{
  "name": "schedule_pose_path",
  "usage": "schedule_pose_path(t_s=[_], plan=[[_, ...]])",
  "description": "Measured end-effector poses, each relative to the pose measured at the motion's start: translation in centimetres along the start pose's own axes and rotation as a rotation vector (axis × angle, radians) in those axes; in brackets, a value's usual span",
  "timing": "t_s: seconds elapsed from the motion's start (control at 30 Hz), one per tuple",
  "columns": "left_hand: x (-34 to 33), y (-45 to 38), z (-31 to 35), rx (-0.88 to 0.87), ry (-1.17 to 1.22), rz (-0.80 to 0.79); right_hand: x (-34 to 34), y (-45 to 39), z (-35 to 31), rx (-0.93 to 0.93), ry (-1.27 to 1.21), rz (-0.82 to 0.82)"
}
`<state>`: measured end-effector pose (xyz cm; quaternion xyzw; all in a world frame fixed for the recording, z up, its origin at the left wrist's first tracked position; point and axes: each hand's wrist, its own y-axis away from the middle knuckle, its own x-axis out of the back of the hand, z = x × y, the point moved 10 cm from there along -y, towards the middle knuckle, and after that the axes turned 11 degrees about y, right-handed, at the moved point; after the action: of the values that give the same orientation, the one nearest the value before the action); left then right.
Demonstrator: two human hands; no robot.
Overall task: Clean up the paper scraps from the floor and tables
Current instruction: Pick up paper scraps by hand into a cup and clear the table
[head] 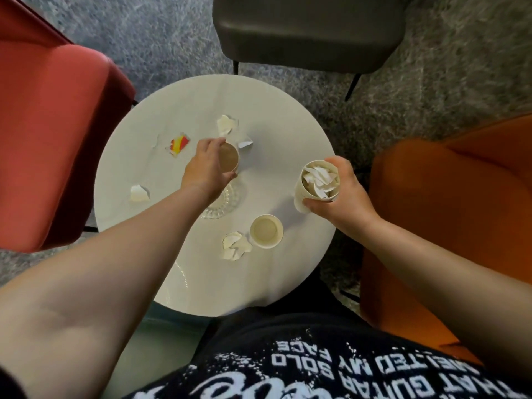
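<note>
Three chairs ring the scene: a red chair point(49, 133) at the left of the frame, a dark grey chair point(308, 30) at the top, an orange chair point(449, 214) at the right. Between them stands the round white bench point(288, 133), on grey carpet.

The left hand point(205, 171) reaches to the bench's middle, its grip curled round an empty paper cup point(229, 158) that stands above a clear glass dish point(221, 204). The right hand point(342, 200) holds a scrap-filled cup point(315, 184) at the bench's right edge, grip wrapped round its wall; torn white pieces stand above the rim.

A third cup point(266, 231) stands lower centre, empty as far as I can tell. The paper scraps still lie on the bench: a white heap point(236, 246) just beside that cup, one crumpled piece point(227, 125) above the left hand, a folded piece point(244, 144) to its right, a red and yellow scrap point(179, 144) at centre left, and a white scrap point(139, 193) at lower left.

The main risk, I judge, is the full cup: tilting it or squeezing its soft wall could spill pieces onto the carpet. Lifting the empty cup carelessly could also knock the scraps beside it.
</note>
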<state>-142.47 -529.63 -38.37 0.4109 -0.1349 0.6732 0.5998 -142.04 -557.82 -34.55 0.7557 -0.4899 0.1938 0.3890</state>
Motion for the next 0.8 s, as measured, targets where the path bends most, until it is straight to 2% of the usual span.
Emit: schedule_pose_path(t_s=[0.33, 0.47, 0.6, 0.8], plan=[[1.2, 5.6, 3.6, -0.128, 0.201, 0.114, 1.0, 0.1, 0.6, 0.053, 0.029, -0.022], [0.3, 10.3, 4.2, -0.128, 0.279, 0.067, 0.7, -0.3, 0.9, 0.080, 0.060, -0.051], [-1.6, 13.7, 3.9, -0.125, 0.197, 0.028, 0.2, -0.2, 0.8, 0.121, 0.094, -0.103], [-6.0, 14.3, 4.2, -0.173, -0.015, -0.021, 1.7, 1.7, 0.9, 0.131, 0.030, -0.076]])
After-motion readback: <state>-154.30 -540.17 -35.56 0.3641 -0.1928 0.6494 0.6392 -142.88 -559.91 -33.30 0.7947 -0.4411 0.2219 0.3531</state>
